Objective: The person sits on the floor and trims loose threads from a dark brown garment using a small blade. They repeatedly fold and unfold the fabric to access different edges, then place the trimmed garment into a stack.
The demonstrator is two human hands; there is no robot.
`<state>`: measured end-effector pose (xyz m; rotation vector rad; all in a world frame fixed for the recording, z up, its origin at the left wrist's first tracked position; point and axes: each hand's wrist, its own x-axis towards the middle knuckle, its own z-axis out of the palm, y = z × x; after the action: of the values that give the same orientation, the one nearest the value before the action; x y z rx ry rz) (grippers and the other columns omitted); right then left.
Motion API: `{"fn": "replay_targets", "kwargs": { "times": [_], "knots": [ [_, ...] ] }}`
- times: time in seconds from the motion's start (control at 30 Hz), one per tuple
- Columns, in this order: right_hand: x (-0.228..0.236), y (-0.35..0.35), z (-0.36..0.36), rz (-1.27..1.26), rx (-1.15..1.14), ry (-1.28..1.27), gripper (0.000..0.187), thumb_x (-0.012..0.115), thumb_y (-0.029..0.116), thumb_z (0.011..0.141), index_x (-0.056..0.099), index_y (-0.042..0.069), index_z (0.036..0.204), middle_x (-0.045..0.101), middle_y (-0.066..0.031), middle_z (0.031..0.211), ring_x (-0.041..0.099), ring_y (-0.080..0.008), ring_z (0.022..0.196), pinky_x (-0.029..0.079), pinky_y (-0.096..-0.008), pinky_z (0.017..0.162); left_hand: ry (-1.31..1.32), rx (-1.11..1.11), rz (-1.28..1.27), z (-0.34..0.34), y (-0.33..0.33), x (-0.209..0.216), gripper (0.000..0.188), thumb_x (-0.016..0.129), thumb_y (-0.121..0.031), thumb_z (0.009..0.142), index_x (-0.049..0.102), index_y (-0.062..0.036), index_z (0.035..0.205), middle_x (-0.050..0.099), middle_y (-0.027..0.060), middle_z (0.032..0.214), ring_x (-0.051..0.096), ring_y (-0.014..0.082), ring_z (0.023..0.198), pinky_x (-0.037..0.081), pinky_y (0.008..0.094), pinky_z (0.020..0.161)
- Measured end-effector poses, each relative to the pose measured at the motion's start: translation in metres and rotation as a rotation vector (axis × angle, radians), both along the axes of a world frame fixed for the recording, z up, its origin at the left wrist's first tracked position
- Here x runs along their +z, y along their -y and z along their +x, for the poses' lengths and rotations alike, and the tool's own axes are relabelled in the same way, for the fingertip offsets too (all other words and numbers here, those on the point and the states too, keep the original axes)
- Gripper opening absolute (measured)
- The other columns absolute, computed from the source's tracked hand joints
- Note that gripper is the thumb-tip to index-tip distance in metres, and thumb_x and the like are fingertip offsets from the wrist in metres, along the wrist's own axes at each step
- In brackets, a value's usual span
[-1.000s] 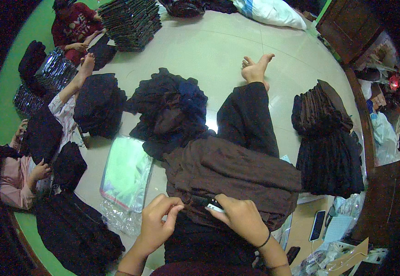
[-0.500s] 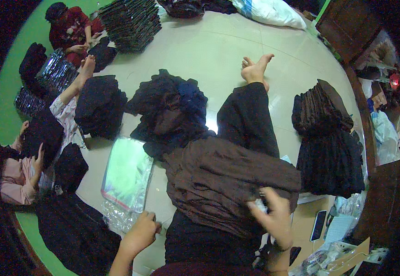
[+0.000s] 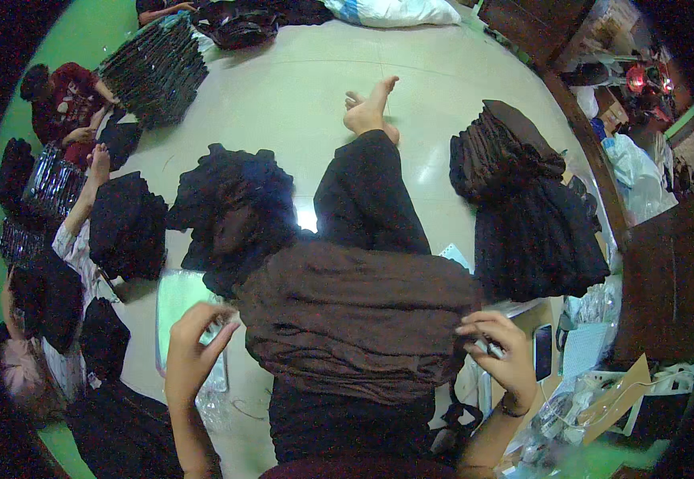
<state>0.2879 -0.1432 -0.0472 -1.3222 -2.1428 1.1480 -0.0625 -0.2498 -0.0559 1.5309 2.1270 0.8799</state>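
A brown garment point(image 3: 359, 315) lies folded across my lap in soft creases, over black cloth. At its left edge my left hand point(image 3: 195, 343) is raised, thumb and fingers curved with a gap between them and nothing visible held. Beside the garment's right end my right hand point(image 3: 502, 351) has its fingers curled round a small pale, shiny thing point(image 3: 487, 347), mostly hidden in the palm. The right fingertips touch or nearly touch the cloth; I cannot tell which.
Dark garments point(image 3: 235, 211) are heaped ahead-left; a folded stack point(image 3: 534, 231) stands right. Clear plastic bags point(image 3: 179, 295) lie left, partly behind my hand. A phone point(image 3: 542, 351) and clutter sit right. Co-workers point(image 3: 63, 104) sit at left beside a tall packet stack point(image 3: 155, 72).
My left hand has risen from the plastic bags to the garment's left edge. The right hand has shifted off the cloth to its right end. The garment lies straighter, and the view has turned right.
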Motion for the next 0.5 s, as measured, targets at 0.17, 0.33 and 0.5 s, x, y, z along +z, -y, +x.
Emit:
{"fn": "replay_targets", "kwargs": {
  "times": [0.17, 0.33, 0.5],
  "knots": [
    [-0.011, -0.006, -0.001, -0.033, 0.153, -0.046, 0.033, 0.060, 0.003, 0.066, 0.058, 0.000, 0.099, 0.058, -0.0117, 0.103, 0.056, -0.0268, 0.095, 0.041, -0.0307, 0.085, -0.085, -0.520, 0.090, -0.008, -0.037, -0.021, 0.020, 0.064, -0.005, 0.065, 0.059, -0.0023, 0.083, 0.060, 0.0082, 0.095, 0.054, 0.0272, 0.096, 0.040, 0.0352, 0.086],
    [-0.015, -0.013, -0.001, -0.268, 0.018, -0.135, 0.022, 0.060, 0.005, 0.071, 0.058, -0.001, 0.093, 0.062, -0.0095, 0.091, 0.057, -0.0195, 0.088, 0.042, -0.0283, 0.082, 0.322, -0.574, 0.015, -0.020, -0.045, -0.042, 0.021, 0.060, -0.005, 0.070, 0.056, -0.0024, 0.091, 0.057, 0.0079, 0.105, 0.053, 0.0217, 0.098, 0.039, 0.0325, 0.087],
    [-0.019, -0.016, -0.005, -0.193, -0.305, -0.173, 0.015, 0.062, 0.007, 0.073, 0.059, 0.000, 0.085, 0.060, -0.0048, 0.082, 0.054, -0.0115, 0.079, 0.041, -0.0244, 0.072, 0.636, -0.139, -0.121, -0.012, -0.042, -0.060, 0.018, 0.052, -0.005, 0.080, 0.050, -0.0016, 0.097, 0.055, 0.0020, 0.089, 0.050, 0.0091, 0.084, 0.040, 0.0240, 0.077]
  ]
}}
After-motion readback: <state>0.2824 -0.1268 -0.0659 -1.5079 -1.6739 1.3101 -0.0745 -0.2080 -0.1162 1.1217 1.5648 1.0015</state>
